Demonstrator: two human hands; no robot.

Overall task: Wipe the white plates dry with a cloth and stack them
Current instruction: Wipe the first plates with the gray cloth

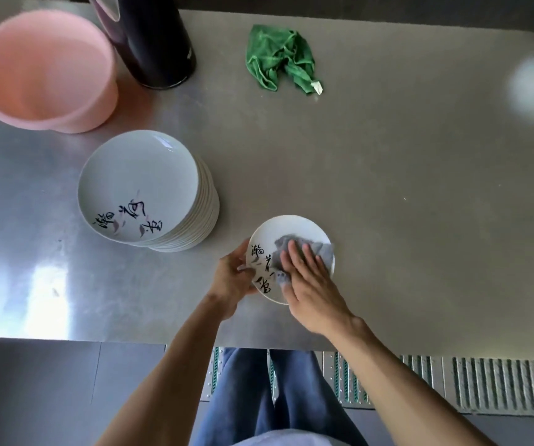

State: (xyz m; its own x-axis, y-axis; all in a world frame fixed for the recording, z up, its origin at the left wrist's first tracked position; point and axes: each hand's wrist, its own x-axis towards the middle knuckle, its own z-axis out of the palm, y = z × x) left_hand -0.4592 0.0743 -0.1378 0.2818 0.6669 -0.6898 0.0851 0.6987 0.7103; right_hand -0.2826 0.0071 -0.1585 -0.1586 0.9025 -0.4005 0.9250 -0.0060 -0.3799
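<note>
- The left hand (231, 278) grips the small white round plate with black brush writing (288, 228) at its left rim, the fingers curled round the edge and the thumb on the face
- The right hand (307, 281) lies flat on the crumpled grey cloth (291, 244) with its fingers straight and a little spread; it presses the cloth on the right half of the plate face and does not clench it
- The plate is over the near part of the grey metal surface (388, 188), its face turned up toward the person; I cannot tell if its bottom touches the surface
- The tall stack of white round plates (138, 185) stands to the left of the held plate and farther from the person, apart from it, with bare surface between them
- I judge that the wiping is still in hand, because the written left part of the face is not under the cloth
- For the stacking, the left hand is the nearer one to the stack and already has the plate, so the move should go left and away, then down on the top plate
- A round plate has no long axis, so only level matters
</note>
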